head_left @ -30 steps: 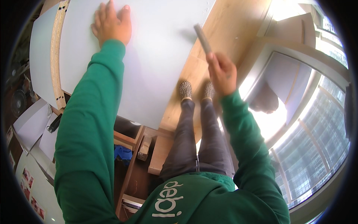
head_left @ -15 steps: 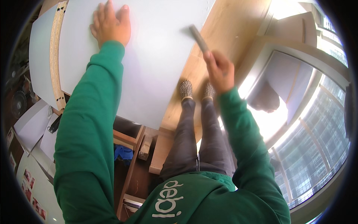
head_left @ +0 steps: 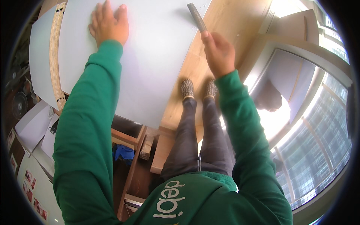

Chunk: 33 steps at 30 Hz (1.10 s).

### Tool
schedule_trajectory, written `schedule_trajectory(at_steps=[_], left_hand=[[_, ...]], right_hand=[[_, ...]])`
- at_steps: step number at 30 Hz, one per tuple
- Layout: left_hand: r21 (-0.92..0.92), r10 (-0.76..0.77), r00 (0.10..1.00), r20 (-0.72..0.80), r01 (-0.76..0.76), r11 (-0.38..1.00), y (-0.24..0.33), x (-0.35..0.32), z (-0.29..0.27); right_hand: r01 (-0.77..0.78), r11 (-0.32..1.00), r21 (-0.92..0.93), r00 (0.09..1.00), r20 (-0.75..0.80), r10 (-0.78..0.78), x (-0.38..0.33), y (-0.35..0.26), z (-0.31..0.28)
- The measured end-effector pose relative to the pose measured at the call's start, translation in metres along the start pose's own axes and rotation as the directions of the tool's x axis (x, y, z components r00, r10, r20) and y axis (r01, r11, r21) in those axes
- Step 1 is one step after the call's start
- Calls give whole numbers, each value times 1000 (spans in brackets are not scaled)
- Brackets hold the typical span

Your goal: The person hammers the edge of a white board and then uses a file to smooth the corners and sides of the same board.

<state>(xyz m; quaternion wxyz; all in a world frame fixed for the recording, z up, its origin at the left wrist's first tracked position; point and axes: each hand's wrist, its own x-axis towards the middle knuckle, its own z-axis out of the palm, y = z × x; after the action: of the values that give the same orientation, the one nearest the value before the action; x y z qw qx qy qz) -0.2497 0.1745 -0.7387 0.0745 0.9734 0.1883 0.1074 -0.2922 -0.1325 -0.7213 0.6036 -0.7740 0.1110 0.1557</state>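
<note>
A large white panel [head_left: 157, 56] lies flat in front of me. On its far left part my left hand [head_left: 110, 24] rests palm down, fingers spread, holding nothing. My right hand [head_left: 220, 52] is wrapped round one end of a narrow, flat grey bar [head_left: 197, 17] that looks like a file, with the thumb laid along it. The bar's far end reaches over the panel's right edge near the top; whether it touches the panel I cannot tell. Its lower end is hidden in my hand.
A board with a bare chipboard edge [head_left: 56, 56] lies left of the panel. Below sits an open wooden drawer unit [head_left: 131, 176] with a blue cloth [head_left: 123, 152] inside. A pale window ledge [head_left: 262, 56] and window [head_left: 311, 150] are at right; wooden floor [head_left: 228, 22] runs between.
My right hand and the grey bar have moved away from me, up along the panel's right edge. My left hand has shifted very slightly left and stays flat on the panel.
</note>
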Motion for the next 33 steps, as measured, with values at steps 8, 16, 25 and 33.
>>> schedule_trajectory(at_steps=[8,16,25,33], left_hand=[[8,0,1000,-3,0,1000,-2,-1,-2],[12,0,1000,-5,1,1000,-3,-2,-3],[28,-14,1000,-2,14,1000,-5,1,0],[15,23,1000,-15,-23,1000,1,3,7]], right_hand=[[-41,999,-33,999,-10,41,-17,18,-4],[-56,998,40,998,9,55,-35,27,-2],[-22,999,22,998,54,21,12,9,-6],[5,998,55,998,-61,-1,60,-9,-7]])
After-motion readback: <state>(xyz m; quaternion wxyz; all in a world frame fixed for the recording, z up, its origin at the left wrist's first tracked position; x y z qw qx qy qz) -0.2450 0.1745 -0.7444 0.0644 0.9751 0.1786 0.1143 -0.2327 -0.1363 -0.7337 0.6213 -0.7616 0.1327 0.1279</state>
